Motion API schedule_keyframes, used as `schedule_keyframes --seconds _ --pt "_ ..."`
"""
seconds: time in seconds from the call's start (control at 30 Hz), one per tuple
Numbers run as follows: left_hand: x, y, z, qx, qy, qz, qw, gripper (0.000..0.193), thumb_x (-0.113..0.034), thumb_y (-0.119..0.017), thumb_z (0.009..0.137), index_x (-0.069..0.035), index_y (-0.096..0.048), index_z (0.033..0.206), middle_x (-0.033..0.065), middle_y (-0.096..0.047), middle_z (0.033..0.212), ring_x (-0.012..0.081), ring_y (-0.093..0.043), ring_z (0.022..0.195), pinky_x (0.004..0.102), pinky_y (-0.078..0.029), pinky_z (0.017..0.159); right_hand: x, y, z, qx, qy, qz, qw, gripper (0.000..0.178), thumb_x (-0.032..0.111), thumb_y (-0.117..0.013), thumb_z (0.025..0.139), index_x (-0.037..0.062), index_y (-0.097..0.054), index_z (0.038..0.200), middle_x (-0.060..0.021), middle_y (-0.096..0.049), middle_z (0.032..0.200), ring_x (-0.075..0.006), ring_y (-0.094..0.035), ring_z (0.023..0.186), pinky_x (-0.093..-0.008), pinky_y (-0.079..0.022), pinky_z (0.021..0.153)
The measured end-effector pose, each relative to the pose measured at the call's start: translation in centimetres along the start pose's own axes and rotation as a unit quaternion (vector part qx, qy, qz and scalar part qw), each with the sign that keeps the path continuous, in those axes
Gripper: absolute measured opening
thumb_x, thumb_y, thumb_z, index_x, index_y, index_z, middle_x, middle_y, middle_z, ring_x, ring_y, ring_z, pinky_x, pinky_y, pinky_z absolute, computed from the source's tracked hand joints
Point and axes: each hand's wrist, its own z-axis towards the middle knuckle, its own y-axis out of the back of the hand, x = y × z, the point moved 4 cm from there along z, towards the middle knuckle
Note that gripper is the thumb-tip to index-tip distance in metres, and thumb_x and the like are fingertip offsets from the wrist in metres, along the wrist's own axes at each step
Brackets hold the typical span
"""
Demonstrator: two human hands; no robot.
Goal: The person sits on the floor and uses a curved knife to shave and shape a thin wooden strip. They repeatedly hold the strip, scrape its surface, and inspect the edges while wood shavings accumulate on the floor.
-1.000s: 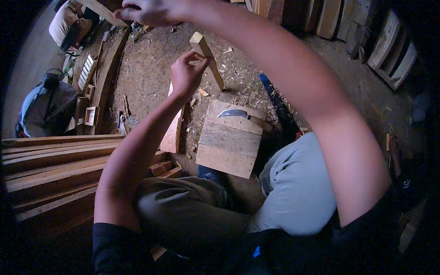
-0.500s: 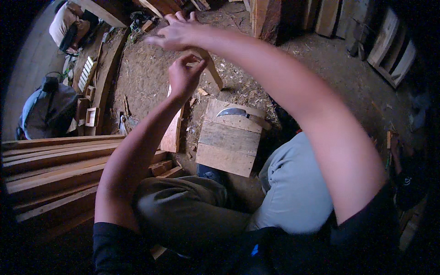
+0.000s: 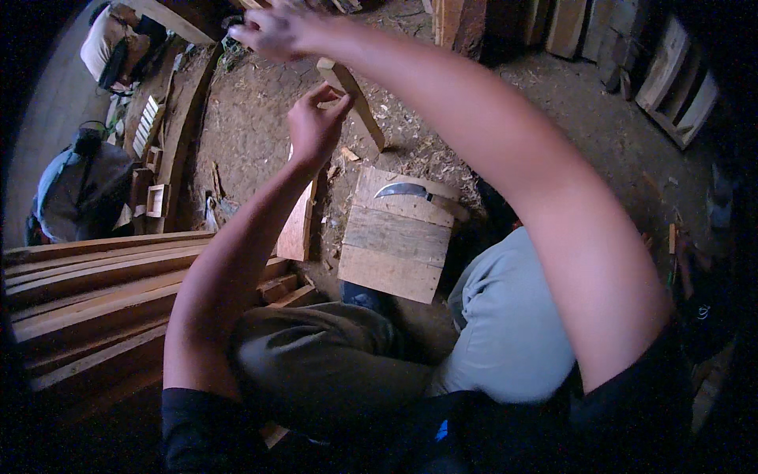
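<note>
My left hand (image 3: 314, 126) is closed in a pinch against the side of a short wooden stick (image 3: 359, 110). The stick leans with its lower end on the dirt floor and its top above my fingers. Farther off and to the left, my right hand (image 3: 280, 33) is stretched past the stick; its fingers are smeared by motion, and whether they hold anything is hidden. Between my knees and the stick is a square wooden plank top (image 3: 395, 245). On its far edge lies a curved knife (image 3: 403, 190) with a dark blade and a wooden handle.
Long wooden boards (image 3: 103, 296) are stacked at my left. A reddish plank (image 3: 298, 225) lies beside the plank top. Two people (image 3: 83, 186) crouch at the far left near small wooden frames (image 3: 158, 201). A slatted crate (image 3: 675, 87) stands far right. Wood shavings litter the floor.
My right hand has moved away and to the left, uncovering the stick's upper end. The left hand has stayed in nearly the same place, still pinching.
</note>
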Motion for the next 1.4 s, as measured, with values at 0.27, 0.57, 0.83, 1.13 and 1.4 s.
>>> schedule_keyframes --seconds 0.27,0.57,0.83,1.13,1.4 --pt "2.4 0.2 0.1 -0.01 0.002 0.008 1.0 0.029 -0.031 -0.072 0.076 -0.005 -0.069 0.09 0.0106 -0.069 0.084 0.0233 -0.067 0.075 0.0342 -0.049 0.071 1.0 -1.6 -4.1 0.057 -0.1 -0.017 0.993 0.061 0.062 -0.035 0.086 0.0189 -0.059 0.122 -0.0208 -0.033 0.143 -0.0407 -0.02 0.136 -0.0662 -0.005 0.105" --pt "0.8 1.8 -0.4 -0.007 0.008 0.034 0.999 0.032 -0.033 -0.072 0.076 -0.005 -0.07 0.092 0.0098 -0.07 0.087 0.0212 -0.067 0.075 0.0327 -0.049 0.071 3.2 2.8 -4.4 0.063 -0.038 -0.099 0.992 0.046 0.051 -0.043 0.084 0.0167 -0.067 0.102 -0.0194 -0.057 0.114 -0.0374 -0.05 0.113 -0.0517 -0.033 0.1" --pt "1.8 1.7 -0.7 -0.003 0.027 0.01 1.0 0.028 -0.031 -0.071 0.077 -0.007 -0.07 0.092 0.0092 -0.071 0.087 0.022 -0.068 0.077 0.0336 -0.05 0.072 3.3 3.0 -3.8 0.05 0.001 0.004 0.999 0.053 0.049 -0.041 0.09 0.0065 -0.048 0.12 -0.0298 -0.036 0.136 -0.0522 -0.031 0.125 -0.0601 -0.02 0.107" --pt "1.9 1.5 -0.1 -0.007 0.009 -0.003 1.0 0.028 -0.032 -0.071 0.077 -0.007 -0.07 0.09 0.0101 -0.07 0.085 0.0238 -0.068 0.076 0.0341 -0.05 0.071 2.6 0.7 -4.8 0.119 -0.089 -0.087 0.985 0.049 0.058 -0.039 0.087 0.0237 -0.055 0.117 -0.0197 -0.041 0.134 -0.0382 -0.029 0.132 -0.0614 -0.017 0.105" --pt "0.5 0.7 -0.3 0.017 0.027 0.028 0.999 0.028 -0.036 -0.066 0.079 -0.01 -0.071 0.087 0.0093 -0.07 0.084 0.0252 -0.068 0.074 0.0337 -0.051 0.067 5.9 5.0 -0.4 -0.048 0.241 -0.23 0.942 0.053 0.049 -0.041 0.091 0.0103 -0.043 0.127 -0.0258 -0.04 0.131 -0.0485 -0.039 0.117 -0.066 -0.023 0.101"
